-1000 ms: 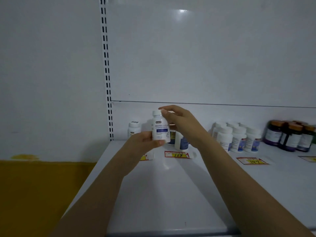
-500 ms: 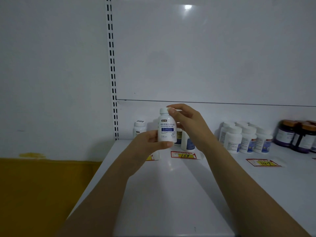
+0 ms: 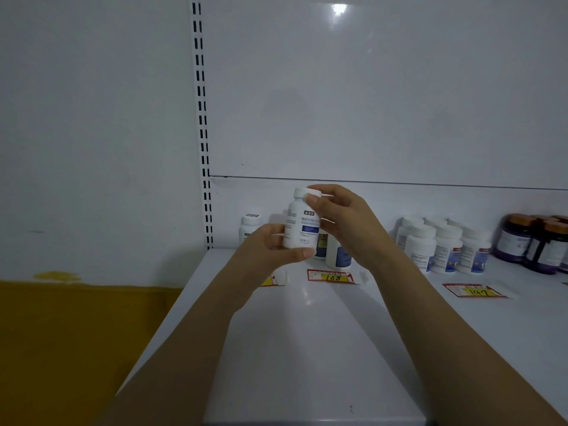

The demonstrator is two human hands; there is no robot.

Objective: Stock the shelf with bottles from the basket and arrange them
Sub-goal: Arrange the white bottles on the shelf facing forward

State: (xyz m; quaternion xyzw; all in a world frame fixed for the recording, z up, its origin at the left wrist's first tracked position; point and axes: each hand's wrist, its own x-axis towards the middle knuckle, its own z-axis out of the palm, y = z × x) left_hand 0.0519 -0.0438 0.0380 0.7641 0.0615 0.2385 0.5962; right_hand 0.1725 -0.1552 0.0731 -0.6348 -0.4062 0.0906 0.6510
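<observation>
White plastic bottle with a blue label (image 3: 299, 222) is held upright above the white metal shelf (image 3: 307, 348), near its back edge. Left hand (image 3: 267, 250) grips the bottle's lower body; right hand (image 3: 347, 222) pinches its cap. Along the back edge stand more white bottles (image 3: 442, 244) and, rightward, dark jars with brown lids (image 3: 534, 244).
</observation>
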